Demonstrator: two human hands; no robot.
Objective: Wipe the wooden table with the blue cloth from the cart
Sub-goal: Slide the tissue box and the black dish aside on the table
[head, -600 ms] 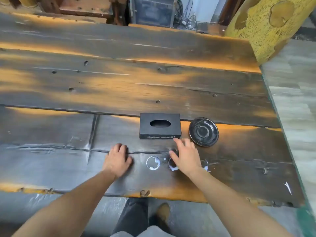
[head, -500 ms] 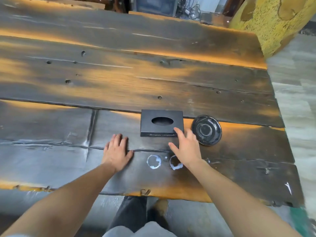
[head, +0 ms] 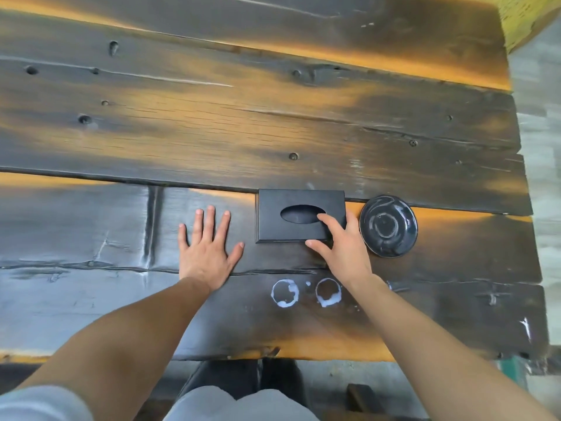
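The wooden table (head: 243,126) of dark, scorched planks fills the view. Two white ring stains (head: 306,293) mark its near plank. My left hand (head: 206,250) lies flat on the wood, fingers spread, holding nothing. My right hand (head: 340,244) rests on the near right corner of a black tissue box (head: 291,215), thumb at its front edge and fingers over its top beside the oval slot. No blue cloth and no cart are in view.
A black round saucer (head: 388,226) sits just right of the tissue box. The table's right edge drops to a grey floor (head: 543,147). A yellow pillar (head: 522,22) stands at the far right corner. My legs show below the near edge.
My right hand has moved forward from the ring stains onto the tissue box. My left hand has spread flat. The camera has tilted down and closer.
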